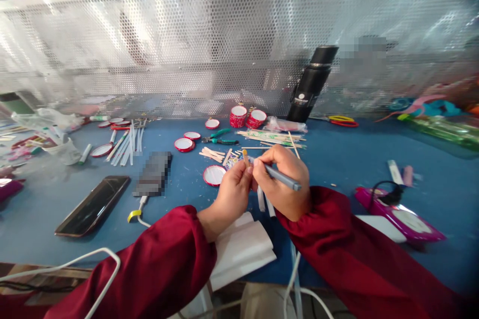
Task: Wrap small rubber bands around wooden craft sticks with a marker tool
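- Head view: left hand (232,190) in maroon sleeve, grip pinched on a small wooden stick (245,157), orange-yellow end up, raised over the blue tabletop (329,154).
- Right hand (285,195): grip closed round a grey pen (284,178), its far end close by the stick; contact unclear.
- Red-rimmed white disc (214,175) just left of the hands.
- Beyond: loose flat sticks (212,153), teal-handled pliers (224,141).
- Black flask (313,83), tilted, near perforated panel (179,35).

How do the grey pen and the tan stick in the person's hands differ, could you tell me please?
The pen is grey, while the stick is tan with a yellower tip. The pen slants in the right hand; the stick points nearly upright in the left hand. Both are slim.
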{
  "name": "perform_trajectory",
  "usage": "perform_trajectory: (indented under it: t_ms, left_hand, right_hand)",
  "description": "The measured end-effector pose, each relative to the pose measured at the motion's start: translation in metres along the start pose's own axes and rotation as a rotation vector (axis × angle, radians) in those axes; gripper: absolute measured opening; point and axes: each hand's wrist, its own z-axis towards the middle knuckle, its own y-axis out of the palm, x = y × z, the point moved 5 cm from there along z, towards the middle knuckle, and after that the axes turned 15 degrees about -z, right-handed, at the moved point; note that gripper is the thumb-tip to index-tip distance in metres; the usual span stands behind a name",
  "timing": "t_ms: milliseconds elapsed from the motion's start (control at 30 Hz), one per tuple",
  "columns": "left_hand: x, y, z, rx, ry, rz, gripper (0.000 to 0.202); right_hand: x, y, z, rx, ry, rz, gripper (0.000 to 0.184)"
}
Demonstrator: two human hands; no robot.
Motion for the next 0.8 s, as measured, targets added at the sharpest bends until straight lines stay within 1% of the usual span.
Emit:
perform_trajectory:
  t_ms: [67, 167, 300, 500, 633, 800]
  left_hand:
    - [0.003, 0.002, -0.001, 0.0, -0.011, 0.009, 0.041]
    - [0.005, 0.004, -0.002, 0.007, -0.034, -0.045, 0.039]
    - [0.003, 0.004, -0.002, 0.002, -0.038, -0.093, 0.044]
    - [0.001, 0.003, -0.002, 0.016, -0.047, -0.059, 0.048]
    - [0.001, 0.002, -0.002, 0.029, -0.04, -0.052, 0.047]
    - [0.005, 0.001, -0.003, 0.039, 0.008, 0.016, 0.044]
  right_hand:
    - [0.004, -0.001, 0.001, 0.019, 0.022, -0.026, 0.017]
    - [0.007, -0.004, 0.001, 0.048, 0.064, -0.01, 0.015]
    - [-0.002, -0.005, -0.001, 0.019, 0.026, 0.047, 0.014]
    - [-0.006, -0.003, -0.002, -0.012, 0.006, 0.085, 0.014]
    - [-0.007, -0.002, -0.001, -0.019, -0.008, 0.071, 0.013]
    - [-0.007, -0.002, 0.001, 0.012, -0.055, 0.006, 0.016]
